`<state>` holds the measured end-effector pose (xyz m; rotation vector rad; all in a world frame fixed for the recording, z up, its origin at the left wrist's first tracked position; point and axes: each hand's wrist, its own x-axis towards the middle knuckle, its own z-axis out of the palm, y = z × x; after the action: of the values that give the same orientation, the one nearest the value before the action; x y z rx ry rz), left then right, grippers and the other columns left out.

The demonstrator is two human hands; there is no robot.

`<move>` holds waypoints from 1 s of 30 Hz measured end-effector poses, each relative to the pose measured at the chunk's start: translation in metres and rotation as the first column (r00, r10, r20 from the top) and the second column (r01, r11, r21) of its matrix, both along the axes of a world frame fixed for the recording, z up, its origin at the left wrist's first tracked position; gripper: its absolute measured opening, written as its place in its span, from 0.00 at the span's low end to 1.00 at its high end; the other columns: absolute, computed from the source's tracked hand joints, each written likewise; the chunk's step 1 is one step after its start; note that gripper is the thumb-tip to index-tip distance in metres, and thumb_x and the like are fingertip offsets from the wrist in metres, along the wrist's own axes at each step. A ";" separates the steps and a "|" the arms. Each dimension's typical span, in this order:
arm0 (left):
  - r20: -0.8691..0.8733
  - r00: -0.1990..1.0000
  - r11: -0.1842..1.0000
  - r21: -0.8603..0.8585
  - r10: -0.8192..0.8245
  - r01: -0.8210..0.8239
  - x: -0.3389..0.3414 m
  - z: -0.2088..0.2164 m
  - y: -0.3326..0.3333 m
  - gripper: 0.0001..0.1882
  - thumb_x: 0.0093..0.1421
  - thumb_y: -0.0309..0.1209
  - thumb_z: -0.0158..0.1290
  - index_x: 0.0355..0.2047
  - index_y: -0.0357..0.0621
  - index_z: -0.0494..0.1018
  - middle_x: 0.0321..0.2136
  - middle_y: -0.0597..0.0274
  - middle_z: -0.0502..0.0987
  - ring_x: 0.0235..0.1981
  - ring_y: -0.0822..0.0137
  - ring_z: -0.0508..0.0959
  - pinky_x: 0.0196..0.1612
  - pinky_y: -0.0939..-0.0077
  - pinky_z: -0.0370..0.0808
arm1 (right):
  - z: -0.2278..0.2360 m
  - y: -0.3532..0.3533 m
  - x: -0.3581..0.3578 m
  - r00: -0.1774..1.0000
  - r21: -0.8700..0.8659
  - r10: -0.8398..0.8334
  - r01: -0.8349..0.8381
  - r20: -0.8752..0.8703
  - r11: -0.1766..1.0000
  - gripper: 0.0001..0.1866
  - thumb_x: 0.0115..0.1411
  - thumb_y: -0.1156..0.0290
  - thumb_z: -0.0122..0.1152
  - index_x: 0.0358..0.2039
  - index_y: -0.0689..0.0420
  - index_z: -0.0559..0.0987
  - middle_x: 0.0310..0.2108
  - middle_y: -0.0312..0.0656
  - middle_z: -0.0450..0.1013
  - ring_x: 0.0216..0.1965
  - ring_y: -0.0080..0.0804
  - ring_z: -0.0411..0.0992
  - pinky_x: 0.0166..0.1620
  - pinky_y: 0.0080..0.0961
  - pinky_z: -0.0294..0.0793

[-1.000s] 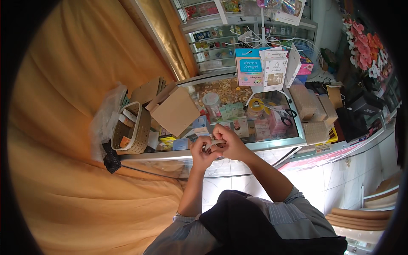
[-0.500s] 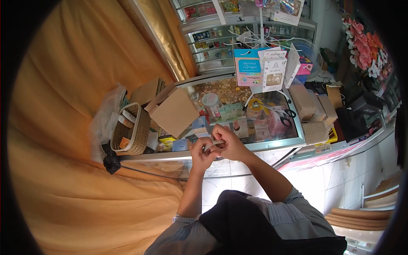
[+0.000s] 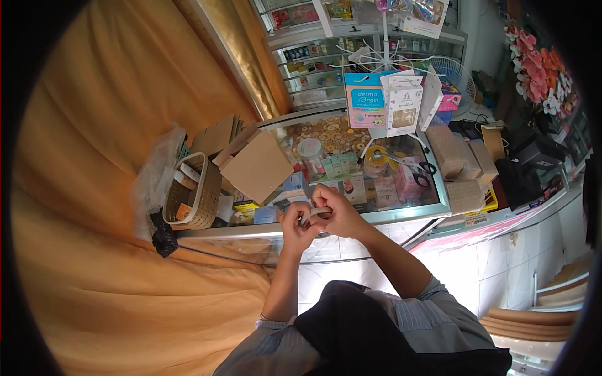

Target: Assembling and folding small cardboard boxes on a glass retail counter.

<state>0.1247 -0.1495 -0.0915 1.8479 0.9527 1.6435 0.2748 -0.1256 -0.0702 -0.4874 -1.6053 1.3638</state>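
Note:
Close to the counter's near edge, both of my hands meet around a roll of tape (image 3: 321, 211), whose pale curved rim shows between them. My left hand (image 3: 297, 224) grips its left side with bent fingers. On the other side my right hand (image 3: 338, 214) is closed on it, thumb and fingers curled. The palms and fingers hide most of the roll. Just beyond the hands, to the left, a brown cardboard box (image 3: 258, 170) lies on the glass counter (image 3: 389, 214). Scissors (image 3: 428, 168) with black handles rest farther right.
A beige basket (image 3: 214, 191) with bottles stands at the left end, beside crumpled clear plastic (image 3: 157, 178). A wire display rack (image 3: 384, 59) with hanging packages rises at the back. Bubble-wrapped parcels (image 3: 448, 150) are stacked on the right. Orange curtains (image 3: 113, 125) hang on the left.

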 end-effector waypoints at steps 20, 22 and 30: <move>0.153 0.978 0.978 -0.132 -0.143 0.164 0.002 0.005 0.002 0.44 0.35 0.47 0.73 0.40 0.45 0.53 0.29 0.62 0.71 0.31 0.73 0.76 0.34 0.85 0.73 | 0.008 -0.004 0.005 0.995 0.153 0.022 -0.037 0.099 0.988 0.10 0.50 0.85 0.55 0.31 0.60 0.67 0.26 0.35 0.68 0.28 0.16 0.67 0.32 0.16 0.68; 0.154 0.977 0.977 -0.133 -0.146 0.167 0.001 0.003 0.003 0.44 0.35 0.47 0.73 0.39 0.46 0.53 0.29 0.62 0.71 0.31 0.73 0.76 0.34 0.85 0.73 | 0.008 -0.005 0.004 0.996 0.145 0.032 -0.044 0.085 0.988 0.09 0.50 0.85 0.55 0.31 0.60 0.67 0.26 0.36 0.69 0.29 0.17 0.68 0.34 0.17 0.70; 0.132 0.980 0.979 -0.122 -0.148 0.164 -0.007 -0.007 0.009 0.43 0.35 0.47 0.73 0.39 0.46 0.53 0.28 0.63 0.71 0.31 0.73 0.76 0.33 0.85 0.73 | -0.003 0.001 0.004 0.991 0.190 -0.029 0.004 0.132 0.982 0.10 0.50 0.86 0.55 0.31 0.61 0.66 0.27 0.35 0.67 0.30 0.17 0.68 0.33 0.16 0.68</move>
<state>0.1177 -0.1408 -0.0987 1.6692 0.8219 1.5414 0.2788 -0.1251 -0.0730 -0.4844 -1.8162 1.1723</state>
